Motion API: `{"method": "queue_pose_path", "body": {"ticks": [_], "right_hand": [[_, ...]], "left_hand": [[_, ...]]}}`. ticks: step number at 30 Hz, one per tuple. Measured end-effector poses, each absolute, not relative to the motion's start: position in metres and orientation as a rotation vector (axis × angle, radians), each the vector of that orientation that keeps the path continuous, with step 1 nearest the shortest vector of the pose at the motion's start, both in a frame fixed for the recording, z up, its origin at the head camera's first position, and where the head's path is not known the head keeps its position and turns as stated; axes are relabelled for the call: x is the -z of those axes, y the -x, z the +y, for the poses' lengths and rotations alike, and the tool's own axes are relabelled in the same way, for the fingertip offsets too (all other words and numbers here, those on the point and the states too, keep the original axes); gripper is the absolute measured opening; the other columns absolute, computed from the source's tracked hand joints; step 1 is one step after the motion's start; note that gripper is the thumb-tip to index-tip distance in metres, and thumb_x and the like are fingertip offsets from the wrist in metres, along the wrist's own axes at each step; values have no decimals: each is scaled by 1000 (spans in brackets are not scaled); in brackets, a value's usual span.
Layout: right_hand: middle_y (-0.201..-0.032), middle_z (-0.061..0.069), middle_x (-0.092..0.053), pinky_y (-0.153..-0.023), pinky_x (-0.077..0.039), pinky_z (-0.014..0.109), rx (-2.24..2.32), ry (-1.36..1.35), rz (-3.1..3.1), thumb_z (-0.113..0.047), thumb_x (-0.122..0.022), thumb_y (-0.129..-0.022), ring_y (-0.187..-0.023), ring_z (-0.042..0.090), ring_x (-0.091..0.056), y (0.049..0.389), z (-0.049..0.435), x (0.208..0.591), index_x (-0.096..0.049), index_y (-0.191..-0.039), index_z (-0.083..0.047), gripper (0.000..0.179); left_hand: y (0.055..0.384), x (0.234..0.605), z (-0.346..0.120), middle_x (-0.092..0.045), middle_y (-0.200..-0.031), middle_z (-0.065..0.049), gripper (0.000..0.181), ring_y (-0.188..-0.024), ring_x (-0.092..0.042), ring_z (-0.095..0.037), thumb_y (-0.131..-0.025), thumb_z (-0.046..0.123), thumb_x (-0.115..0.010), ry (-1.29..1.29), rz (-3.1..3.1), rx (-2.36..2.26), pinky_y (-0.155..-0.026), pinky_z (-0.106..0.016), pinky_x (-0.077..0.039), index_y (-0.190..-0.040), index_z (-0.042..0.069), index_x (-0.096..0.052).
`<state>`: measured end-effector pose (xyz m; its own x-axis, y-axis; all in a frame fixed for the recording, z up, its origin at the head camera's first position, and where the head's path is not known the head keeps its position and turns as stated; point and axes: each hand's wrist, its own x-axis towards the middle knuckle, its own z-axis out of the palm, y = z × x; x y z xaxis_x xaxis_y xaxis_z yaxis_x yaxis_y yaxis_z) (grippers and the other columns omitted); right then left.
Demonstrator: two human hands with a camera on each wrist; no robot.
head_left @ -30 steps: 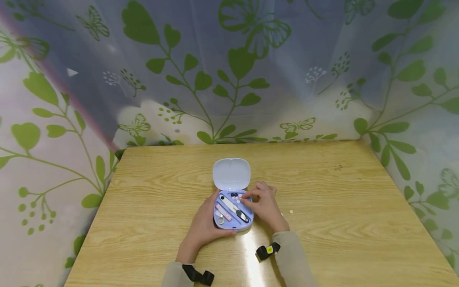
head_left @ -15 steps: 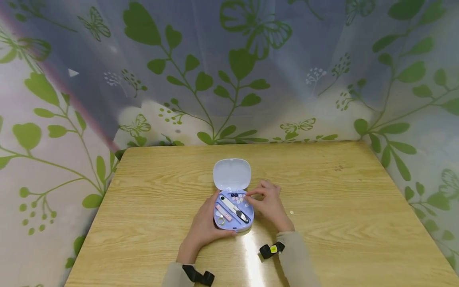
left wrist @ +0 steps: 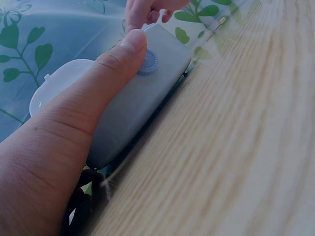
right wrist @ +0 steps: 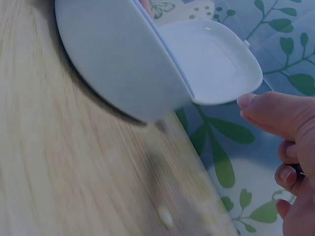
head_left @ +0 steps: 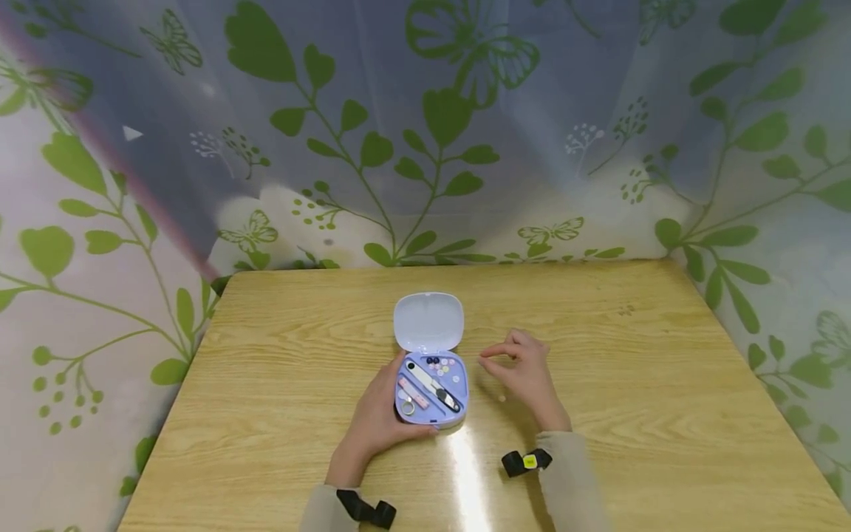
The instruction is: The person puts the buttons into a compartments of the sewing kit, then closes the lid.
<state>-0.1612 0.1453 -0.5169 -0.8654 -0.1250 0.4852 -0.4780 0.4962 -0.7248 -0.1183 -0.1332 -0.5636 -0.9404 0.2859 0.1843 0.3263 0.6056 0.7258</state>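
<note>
A lilac sewing box (head_left: 455, 422) stands on the table with its white lid (head_left: 428, 323) raised. My left hand (head_left: 377, 411) grips its left side, the thumb along the front wall and near the round blue catch (left wrist: 148, 63). Inside lie a white-and-black tool (head_left: 432, 386), a pink strip (head_left: 414, 394), a ring (head_left: 408, 406) and several small buttons (head_left: 445, 369) in the back right compartment. Right of the box hovers my right hand (head_left: 528, 380), thumb and index tips close together; nothing shows between them. One pale button (head_left: 501, 399) lies on the table beneath it.
The wooden table (head_left: 286, 355) runs back to a curtain (head_left: 372, 185) with leaf and butterfly prints. More curtain hangs on both sides. Each wrist wears a black camera mount.
My right hand has drawn back from the button compartment to the right, off the box. Its fingers were over the buttons earlier. My left hand has stayed on the box.
</note>
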Motion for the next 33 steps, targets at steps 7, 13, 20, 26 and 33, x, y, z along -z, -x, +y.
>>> {"method": "queue_pose_path", "body": {"ticks": [7,13,20,26,33], "right_hand": [[-67,5,-43,-77,-14,42,-1271,-526,-2331,0,-89,-68,-68,12,-32,156,162,521,-79,-78,-10,17],[-69,3,-43,-77,-12,43,-1281,-496,-2372,-2,-88,-70,-70,14,-35,149,171,527,-80,-80,-10,15],[-71,4,-44,-76,-12,41,-1267,-512,-2429,-3,-88,-71,-72,17,-37,138,178,537,-80,-80,-12,15],[-73,3,-44,-76,-12,40,-1226,-563,-2478,-5,-89,-70,-75,13,-33,130,182,545,-80,-79,-16,17],[-76,-4,-45,-80,-13,42,-1169,-597,-2562,-11,-90,-70,-77,10,-32,127,187,553,-80,-80,-21,17]], "left_hand": [[119,563,-134,-36,-156,0,137,-140,-37,-22,-53,67,-88,522,-2766,1270,-115,-45,-31,-160,23,-15],[119,563,-134,-36,-155,-1,137,-139,-37,-23,-53,67,-88,530,-2759,1263,-114,-46,-33,-160,22,-15],[118,563,-135,-36,-156,-2,137,-140,-37,-23,-54,66,-88,517,-2779,1269,-115,-46,-32,-160,21,-15],[118,564,-134,-36,-156,-1,136,-140,-36,-22,-54,66,-88,522,-2779,1269,-115,-45,-31,-160,23,-15],[119,564,-134,-35,-156,0,136,-140,-36,-22,-54,67,-88,520,-2791,1258,-115,-44,-31,-160,23,-14]]}}
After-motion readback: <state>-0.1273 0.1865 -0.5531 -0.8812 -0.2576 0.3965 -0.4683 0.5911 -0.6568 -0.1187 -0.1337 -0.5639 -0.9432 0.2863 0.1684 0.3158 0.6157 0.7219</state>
